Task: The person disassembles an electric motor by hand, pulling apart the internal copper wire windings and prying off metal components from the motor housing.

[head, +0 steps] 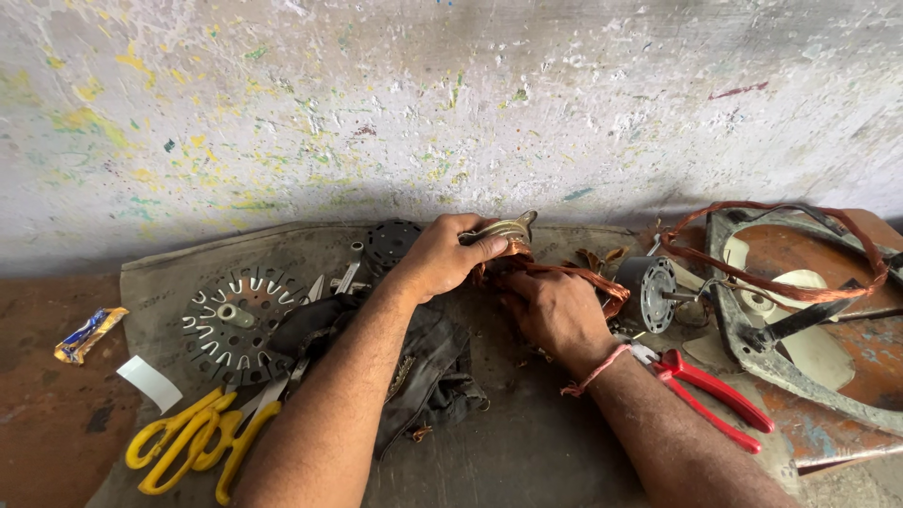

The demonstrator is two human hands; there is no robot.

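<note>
While my left hand (442, 256) clamps the metal motor core (506, 230) from above, fingers curled over its rim to steady it, my right hand (555, 310) closes on the copper wire (564, 273) trailing from it. Both sit mid-worktop (527, 442) near the wall. Red pliers (715, 395) lie just beside my right wrist; yellow scissors (198, 437) rest well apart, within left reach.

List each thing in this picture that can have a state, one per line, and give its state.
Left hand: gripping the stator.
Right hand: closed on the copper wire.
Stator: held up off the cloth.
Copper wire: loose, trailing from the stator.
Red pliers: lying flat, untouched.
Yellow scissors: lying flat, handles together.
Motor: on its side, shaft pointing right.
</note>
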